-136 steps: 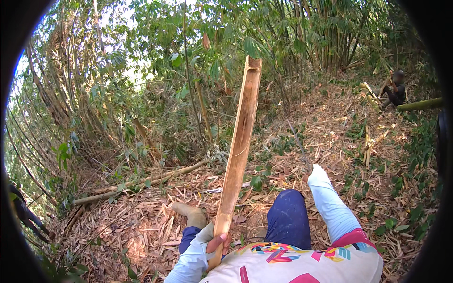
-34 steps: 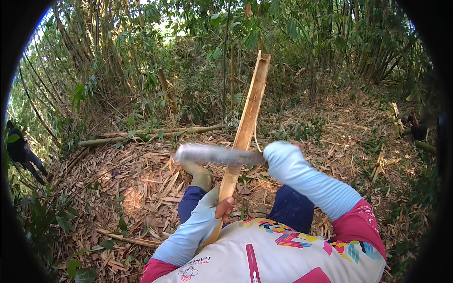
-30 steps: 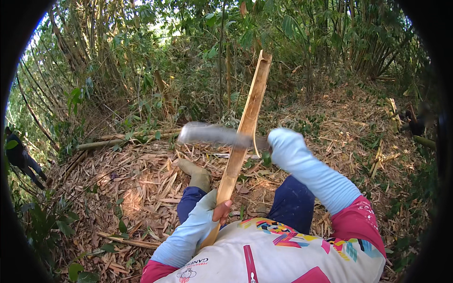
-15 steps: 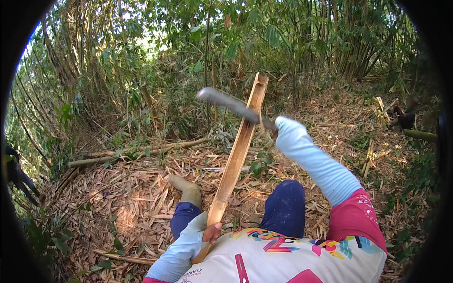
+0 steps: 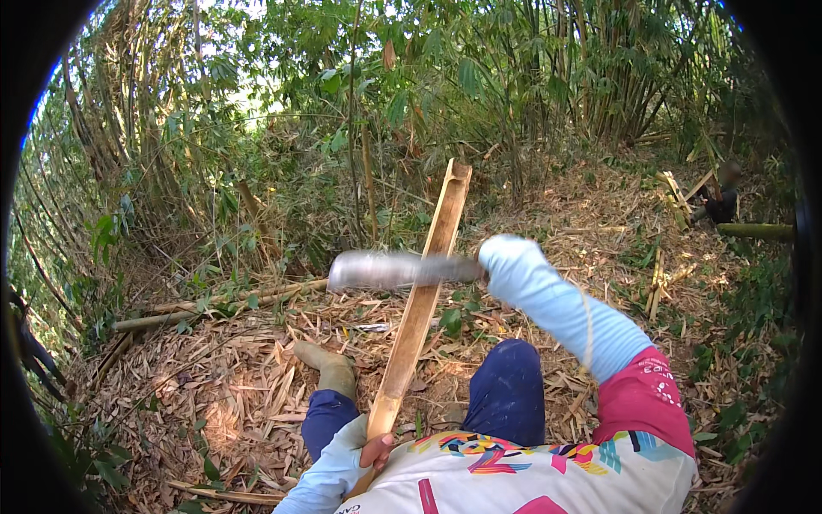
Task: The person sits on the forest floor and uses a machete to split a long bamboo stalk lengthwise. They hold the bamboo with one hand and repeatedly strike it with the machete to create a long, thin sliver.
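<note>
My left hand (image 5: pixel 376 451) is closed round the lower end of a long split bamboo piece (image 5: pixel 415 325), close against my shirt. The piece slants up and away, hollow inner face showing, with a node at its far end. My right hand (image 5: pixel 488 259), mostly covered by a light blue sleeve, grips a machete (image 5: pixel 377 271). Its motion-blurred blade lies across the middle of the bamboo and points left; whether it touches is unclear. A thin pale strip (image 5: pixel 587 330) shows against my right forearm.
Dry bamboo leaves and shavings (image 5: pixel 248 385) cover the ground round my legs. A bamboo pole (image 5: pixel 214 310) lies at left. Split pieces (image 5: pixel 676 201) stand near another person (image 5: pixel 723 204) at far right; a dark-clothed person (image 5: pixel 34 351) shows at the left rim. Bamboo clumps rise behind.
My right hand has brought the machete down along the bamboo toward me, and its blade has swung more level. The left hand keeps its hold. The thin strip now shows by my right forearm.
</note>
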Motion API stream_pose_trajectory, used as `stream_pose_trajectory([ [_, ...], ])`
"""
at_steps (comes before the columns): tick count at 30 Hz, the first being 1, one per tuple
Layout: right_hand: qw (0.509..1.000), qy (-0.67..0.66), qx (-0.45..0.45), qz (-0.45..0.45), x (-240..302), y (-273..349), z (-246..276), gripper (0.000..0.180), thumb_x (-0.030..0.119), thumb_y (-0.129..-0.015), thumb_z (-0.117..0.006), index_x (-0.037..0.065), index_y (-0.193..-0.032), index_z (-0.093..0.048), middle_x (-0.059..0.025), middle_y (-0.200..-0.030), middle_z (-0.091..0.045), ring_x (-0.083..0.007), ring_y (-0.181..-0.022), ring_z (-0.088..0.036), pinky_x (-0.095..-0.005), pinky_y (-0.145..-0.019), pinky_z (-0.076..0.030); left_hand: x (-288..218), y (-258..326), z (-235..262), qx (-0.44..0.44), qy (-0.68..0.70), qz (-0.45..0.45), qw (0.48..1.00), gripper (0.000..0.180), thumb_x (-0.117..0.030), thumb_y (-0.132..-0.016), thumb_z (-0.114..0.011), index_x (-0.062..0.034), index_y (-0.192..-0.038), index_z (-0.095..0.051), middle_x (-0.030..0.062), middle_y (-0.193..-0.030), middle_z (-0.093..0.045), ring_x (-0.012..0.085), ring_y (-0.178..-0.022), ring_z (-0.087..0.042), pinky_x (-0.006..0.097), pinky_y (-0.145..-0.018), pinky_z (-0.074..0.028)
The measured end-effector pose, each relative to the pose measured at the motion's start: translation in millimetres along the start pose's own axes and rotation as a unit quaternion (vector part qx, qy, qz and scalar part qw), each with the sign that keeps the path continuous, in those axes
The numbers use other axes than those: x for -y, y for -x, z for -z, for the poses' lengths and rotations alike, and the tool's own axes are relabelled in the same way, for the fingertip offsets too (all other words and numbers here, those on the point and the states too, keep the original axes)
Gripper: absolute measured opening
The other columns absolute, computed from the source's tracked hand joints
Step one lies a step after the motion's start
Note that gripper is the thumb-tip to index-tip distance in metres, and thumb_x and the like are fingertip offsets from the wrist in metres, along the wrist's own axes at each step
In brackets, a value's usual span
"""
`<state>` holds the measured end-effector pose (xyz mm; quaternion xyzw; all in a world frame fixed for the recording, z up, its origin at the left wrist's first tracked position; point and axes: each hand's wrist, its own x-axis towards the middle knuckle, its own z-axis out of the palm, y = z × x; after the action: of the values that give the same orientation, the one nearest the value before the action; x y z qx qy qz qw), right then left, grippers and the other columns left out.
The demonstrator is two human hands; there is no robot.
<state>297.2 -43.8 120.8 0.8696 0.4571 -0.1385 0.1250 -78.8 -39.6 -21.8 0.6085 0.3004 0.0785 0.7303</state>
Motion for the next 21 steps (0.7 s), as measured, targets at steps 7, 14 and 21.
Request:
stream_pose_trajectory([
  [7,0.906,-0.243,-0.341,-0.06,-124.9,-69.8,-45.8,0.016,0.019,-0.083,-0.069,0.009,-0.094,-0.064,-0.0188,-0.081,-0.066,-0.0319,-0.077,-0.065,-0.0412,-0.069,-0.051,-3.1,-8.0,2.8,0.026,0.033,-0.012,0.999,0.027,-0.019,-0.093,-0.066,-0.0028,-0.111,-0.054,0.0035,-0.067,-0.055,0.0124,-0.052,-0.052,0.027,-0.047,-0.042],
  [14,0.861,-0.451,-0.222,-0.077,-124.7,-66.4,-187.8,0.038,0.026,-0.067,-0.086,0.003,-0.089,-0.065,-0.0107,-0.078,-0.068,-0.0221,-0.075,-0.065,-0.0348,-0.072,-0.051,-16.7,-14.7,14.2,0.062,0.08,-0.042,0.994,0.046,-0.022,-0.087,-0.074,0.0006,-0.119,-0.051,0.0072,-0.076,-0.059,0.0162,-0.054,-0.059,0.028,-0.049,-0.049],
  [21,0.818,-0.469,-0.305,-0.137,-112.4,-13.3,-222.0,0.036,0.017,-0.07,-0.084,0.004,-0.096,-0.062,-0.0054,-0.076,-0.064,-0.0165,-0.07,-0.061,-0.0328,-0.066,-0.05,-45.1,-36.4,4.5,-0.023,-0.019,-0.091,0.995,0.079,-0.023,-0.072,-0.083,0.0026,-0.133,-0.04,0.0074,-0.088,-0.054,0.015,-0.062,-0.057,0.027,-0.05,-0.049],
])
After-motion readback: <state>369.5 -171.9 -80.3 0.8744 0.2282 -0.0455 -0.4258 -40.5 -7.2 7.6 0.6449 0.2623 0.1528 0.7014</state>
